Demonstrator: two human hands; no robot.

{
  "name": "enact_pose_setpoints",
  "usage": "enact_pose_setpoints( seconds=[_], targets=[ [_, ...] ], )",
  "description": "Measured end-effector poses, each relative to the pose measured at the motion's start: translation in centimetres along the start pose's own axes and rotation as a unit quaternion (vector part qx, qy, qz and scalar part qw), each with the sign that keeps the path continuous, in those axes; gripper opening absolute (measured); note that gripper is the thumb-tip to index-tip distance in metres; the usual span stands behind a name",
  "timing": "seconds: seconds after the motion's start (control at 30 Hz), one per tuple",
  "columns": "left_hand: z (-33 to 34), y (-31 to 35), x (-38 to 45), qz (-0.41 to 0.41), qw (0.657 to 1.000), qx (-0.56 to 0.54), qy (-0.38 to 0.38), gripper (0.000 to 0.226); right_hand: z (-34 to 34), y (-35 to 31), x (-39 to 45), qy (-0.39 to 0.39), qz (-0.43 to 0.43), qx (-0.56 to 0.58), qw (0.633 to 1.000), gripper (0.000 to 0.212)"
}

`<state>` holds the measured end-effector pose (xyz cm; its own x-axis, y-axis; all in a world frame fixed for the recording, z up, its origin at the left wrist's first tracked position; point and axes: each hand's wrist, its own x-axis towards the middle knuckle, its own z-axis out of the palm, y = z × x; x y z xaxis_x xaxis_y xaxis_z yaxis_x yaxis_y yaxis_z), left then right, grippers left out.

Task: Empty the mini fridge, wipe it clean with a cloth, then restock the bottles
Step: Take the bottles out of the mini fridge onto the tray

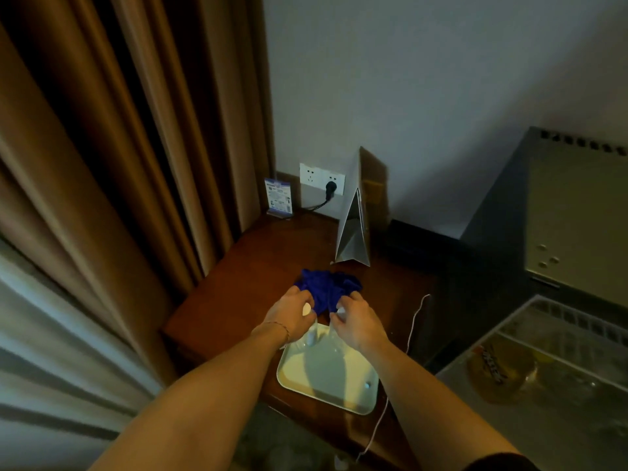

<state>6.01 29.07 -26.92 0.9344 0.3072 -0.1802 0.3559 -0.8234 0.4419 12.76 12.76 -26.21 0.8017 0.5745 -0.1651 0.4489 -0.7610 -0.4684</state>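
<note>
The blue cloth (328,288) lies crumpled on the dark wooden table (238,283), directly ahead of both hands and just beyond the far edge of the pale tray (326,372). Its long axis runs left to right across the view, so each end falls in front of one hand. The left hand (289,312) has its fingers curled at the cloth's left end and shows a small white object at the fingertips; the right hand (353,317) is curled at the right end, also with something white at the fingers. Whether either hand grips the cloth itself, or only the white items, cannot be told from this view. Both hands are about equally near the cloth, with the tray below the wrists. The open fridge door (543,379) lies low on the right side, with a yellowish bottle (499,372) lying on its shelf; the dark fridge body (557,212) stands behind it. In judgement, the next move requires the cloth to be lifted and carried to the right, and the right hand is on the fridge side. A white cord (413,321) runs along the table's right edge and may snag the cloth.
</note>
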Motion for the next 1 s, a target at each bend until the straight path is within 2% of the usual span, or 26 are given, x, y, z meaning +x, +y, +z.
enact_pose_setpoints(
  seconds=[0.6, 0.8, 1.0],
  targets=[
    [0.1, 0.5, 1.2, -0.036, 0.999, -0.01, -0.014, 0.031, 1.0, 0.5, 0.7, 0.002, 0.014, -0.004, 1.0, 0.032],
    [-0.3, 0.8, 0.3, -0.049, 0.999, -0.015, 0.005, 0.045, 0.2, 0.1, -0.7, 0.013, 0.03, 0.009, 0.999, 0.046],
    [-1.7, 1.8, -1.8, -0.05, 0.997, 0.019, 0.057, 0.062, -0.9, 0.3, -3.5, 0.034, 0.042, 0.012, 0.998, 0.049]
  ],
)
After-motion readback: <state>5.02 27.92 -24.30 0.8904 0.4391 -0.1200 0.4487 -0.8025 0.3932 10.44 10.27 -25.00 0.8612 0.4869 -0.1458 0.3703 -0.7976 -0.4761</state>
